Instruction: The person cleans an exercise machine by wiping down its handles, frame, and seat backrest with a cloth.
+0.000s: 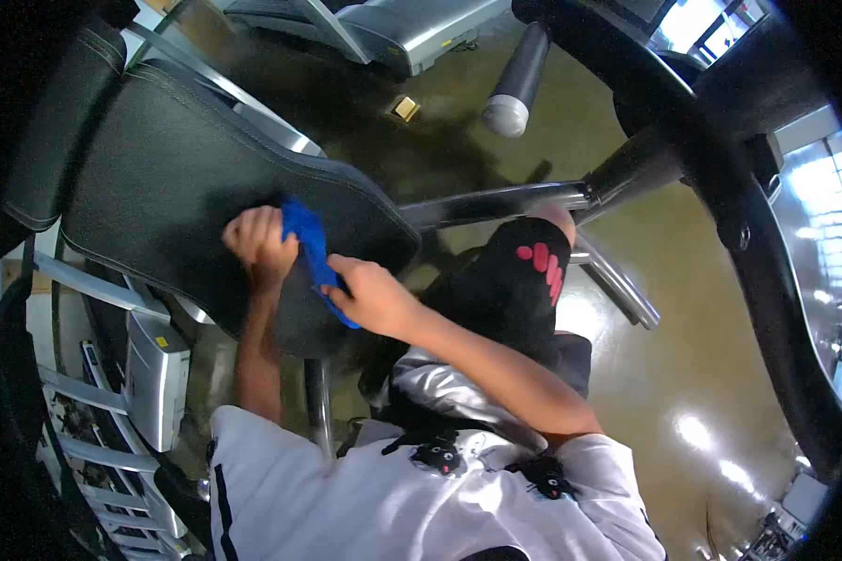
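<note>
A blue cloth (307,238) lies across the black padded seat (178,159) of a gym machine. My left hand (260,241) is at the cloth's upper left end, fingers curled against the pad, with the cloth between it and my right hand. Lower down, my right hand (370,294) pinches the cloth's other side between thumb and fingers. The lower tip of the cloth hangs below my right thumb.
A black foam roller (519,84) with a silver cap juts in at the top. Metal tubes (496,201) and a thick black frame (786,309) stand to the right. Treadmills are at the top and left. A small yellowish block (405,108) lies on the floor.
</note>
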`<state>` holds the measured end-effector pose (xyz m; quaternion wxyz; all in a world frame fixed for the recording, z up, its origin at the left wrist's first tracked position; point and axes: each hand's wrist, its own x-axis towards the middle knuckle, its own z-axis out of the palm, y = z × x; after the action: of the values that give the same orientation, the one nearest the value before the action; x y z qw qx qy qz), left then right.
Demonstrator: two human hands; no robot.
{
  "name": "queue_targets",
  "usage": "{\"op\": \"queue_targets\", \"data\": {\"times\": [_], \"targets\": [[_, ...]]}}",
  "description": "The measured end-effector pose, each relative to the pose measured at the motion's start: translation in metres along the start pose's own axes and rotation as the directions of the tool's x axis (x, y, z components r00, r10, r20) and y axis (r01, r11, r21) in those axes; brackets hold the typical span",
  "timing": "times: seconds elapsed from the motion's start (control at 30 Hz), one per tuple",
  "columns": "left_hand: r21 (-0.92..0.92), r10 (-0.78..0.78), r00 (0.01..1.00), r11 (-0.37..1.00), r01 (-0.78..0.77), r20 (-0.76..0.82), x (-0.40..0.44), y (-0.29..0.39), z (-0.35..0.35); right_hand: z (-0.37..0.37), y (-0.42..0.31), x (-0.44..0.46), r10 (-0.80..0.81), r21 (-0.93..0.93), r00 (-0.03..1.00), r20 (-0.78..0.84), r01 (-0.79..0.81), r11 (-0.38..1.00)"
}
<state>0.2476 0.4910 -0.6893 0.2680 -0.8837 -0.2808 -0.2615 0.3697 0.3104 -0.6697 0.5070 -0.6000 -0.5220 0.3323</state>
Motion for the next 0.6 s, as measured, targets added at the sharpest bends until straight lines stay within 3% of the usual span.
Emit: {"op": "queue_targets", "data": {"times": [0.07, 0.17, 0.27, 0.3, 0.43, 0.5, 0.53, 0.6], "targets": [[-0.169, 0.191, 0.973, 0.971, -0.168, 0.132, 0.016, 0.015, -0.004, 0.004, -0.001, 0.003, 0.141, -0.013, 0.990, 0.029, -0.140, 0.990], [-0.220, 0.135, 0.990, 0.968, -0.124, 0.037, 0.014, 0.019, 0.006, 0.002, 0.016, 0.004, 0.143, -0.058, 0.989, -0.044, -0.145, 0.988], [-0.225, 0.092, 0.995, 0.970, -0.097, -0.032, 0.013, 0.021, 0.006, -0.011, 0.014, 0.010, 0.303, 0.001, 0.952, 0.049, -0.303, 0.953], [-0.232, 0.080, 0.997, 0.969, -0.082, -0.016, 0.012, 0.022, 0.005, -0.011, 0.015, 0.011, 0.285, -0.008, 0.955, 0.080, -0.285, 0.958], [-0.213, 0.085, 0.996, 0.973, -0.082, 0.006, 0.012, 0.023, 0.003, 0.014, 0.075, 0.016, 0.262, 0.043, 0.964, -0.040, -0.261, 0.964], [-0.205, 0.108, 0.994, 0.973, -0.109, -0.019, 0.011, 0.022, 0.003, 0.007, 0.065, 0.022, 0.264, 0.001, 0.964, -0.044, -0.264, 0.965], [-0.211, 0.115, 0.992, 0.970, -0.122, -0.047, 0.011, 0.022, 0.004, 0.011, 0.074, 0.023, 0.237, 0.112, 0.968, -0.080, -0.227, 0.967], [-0.239, 0.095, 0.995, 0.966, -0.096, -0.019, 0.003, 0.024, 0.011, 0.014, 0.094, 0.028, 0.268, 0.153, 0.960, -0.083, -0.253, 0.955]]}}
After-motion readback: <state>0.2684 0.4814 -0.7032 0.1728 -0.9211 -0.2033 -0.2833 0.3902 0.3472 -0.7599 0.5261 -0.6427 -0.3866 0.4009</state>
